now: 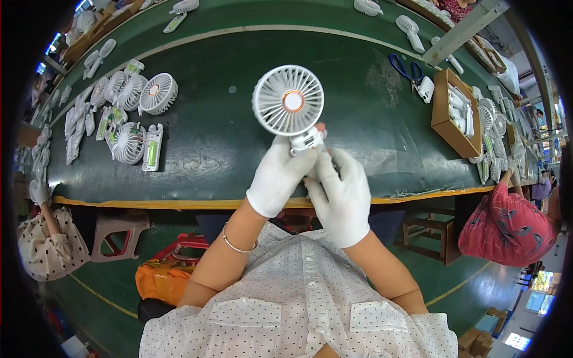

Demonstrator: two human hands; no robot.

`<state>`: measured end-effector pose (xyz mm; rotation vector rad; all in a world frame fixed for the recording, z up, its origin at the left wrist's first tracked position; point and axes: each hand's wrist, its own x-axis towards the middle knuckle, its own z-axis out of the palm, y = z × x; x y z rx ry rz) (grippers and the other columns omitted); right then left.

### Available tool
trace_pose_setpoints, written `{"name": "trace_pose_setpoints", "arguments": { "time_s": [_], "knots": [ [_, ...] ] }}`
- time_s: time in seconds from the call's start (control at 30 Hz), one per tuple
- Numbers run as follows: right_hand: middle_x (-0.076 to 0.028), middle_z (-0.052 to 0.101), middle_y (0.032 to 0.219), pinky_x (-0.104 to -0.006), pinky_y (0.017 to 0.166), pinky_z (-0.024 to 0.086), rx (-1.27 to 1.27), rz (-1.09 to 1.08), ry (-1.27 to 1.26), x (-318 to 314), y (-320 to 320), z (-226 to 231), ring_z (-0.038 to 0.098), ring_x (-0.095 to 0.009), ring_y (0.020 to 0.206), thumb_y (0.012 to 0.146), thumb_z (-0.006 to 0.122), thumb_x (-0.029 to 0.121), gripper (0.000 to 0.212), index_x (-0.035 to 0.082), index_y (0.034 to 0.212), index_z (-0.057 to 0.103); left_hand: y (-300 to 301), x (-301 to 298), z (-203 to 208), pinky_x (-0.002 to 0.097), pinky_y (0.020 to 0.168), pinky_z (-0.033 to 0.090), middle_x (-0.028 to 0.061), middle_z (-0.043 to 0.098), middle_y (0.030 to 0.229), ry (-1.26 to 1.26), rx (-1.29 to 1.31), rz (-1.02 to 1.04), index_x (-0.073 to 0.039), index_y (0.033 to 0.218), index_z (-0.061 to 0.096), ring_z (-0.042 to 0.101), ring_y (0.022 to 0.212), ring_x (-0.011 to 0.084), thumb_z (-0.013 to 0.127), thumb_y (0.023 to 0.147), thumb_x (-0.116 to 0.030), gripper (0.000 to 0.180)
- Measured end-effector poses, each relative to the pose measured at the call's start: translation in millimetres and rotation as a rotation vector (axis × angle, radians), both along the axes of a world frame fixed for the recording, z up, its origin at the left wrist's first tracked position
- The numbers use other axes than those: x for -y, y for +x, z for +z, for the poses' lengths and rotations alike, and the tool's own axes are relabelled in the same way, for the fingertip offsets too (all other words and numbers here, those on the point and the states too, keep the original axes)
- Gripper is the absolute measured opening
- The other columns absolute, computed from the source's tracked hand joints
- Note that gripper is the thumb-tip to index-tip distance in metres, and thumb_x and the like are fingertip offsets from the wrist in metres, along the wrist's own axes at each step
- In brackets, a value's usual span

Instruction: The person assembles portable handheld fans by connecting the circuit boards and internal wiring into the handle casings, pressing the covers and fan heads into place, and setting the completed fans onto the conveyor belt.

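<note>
Both my hands are in white gloves and raised over the near part of the green table. My left hand (280,174) is closed around the handle of a white handheld fan (292,101), just under its round head. The fan's grille faces up toward me, with an orange ring around its white hub. My right hand (343,191) grips the same handle from the other side, its thumb and fingers closed at the lower part. Much of the handle is hidden behind the gloves.
Several fans and opened handle parts, some showing green cells, lie at the left, including a fan (158,94). To the right are blue-handled scissors (408,70), a small white part (425,89) and a cardboard box (442,110) of white parts. Co-workers sit at both sides.
</note>
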<state>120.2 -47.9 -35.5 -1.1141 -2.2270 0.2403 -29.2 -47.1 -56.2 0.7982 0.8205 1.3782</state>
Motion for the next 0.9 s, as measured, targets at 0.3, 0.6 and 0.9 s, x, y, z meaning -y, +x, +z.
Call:
{"name": "trace_pose_setpoints", "arguments": {
  "time_s": [0.3,0.6,0.9],
  "knots": [
    [-0.017,0.067,0.107,-0.0326,0.076,0.054,-0.516,0.108,-0.841,-13,23,5,0.068,-0.019,0.089,0.083,0.071,0.01,0.04,-0.001,0.12,0.059,-9,7,10,0.0348,0.093,0.052,0.0141,0.065,0.116,0.11,0.063,0.034,0.004,0.125,0.057,0.064,0.107,0.0217,0.069,0.093,-0.023,0.044],
    [-0.008,0.07,0.083,-0.0252,0.058,0.053,-0.332,0.082,-1.067,-21,13,16,0.065,-0.012,0.065,0.086,0.065,0.018,0.03,-0.003,0.107,0.064,-13,1,-4,0.0398,0.099,0.051,0.0176,0.062,0.122,-0.021,0.158,-0.049,0.004,0.132,0.046,0.061,0.114,0.0267,0.073,0.09,-0.025,0.057],
    [-0.008,0.07,0.086,-0.0239,0.051,0.05,-0.519,0.034,-1.248,-27,-2,18,0.06,-0.01,0.061,0.09,0.061,0.02,0.027,-0.003,0.105,0.061,-15,-7,6,0.0321,0.088,0.052,0.0169,0.065,0.12,-0.064,0.235,0.053,0.005,0.131,0.049,0.063,0.103,0.0186,0.055,0.093,-0.007,0.04]
  ]
}}
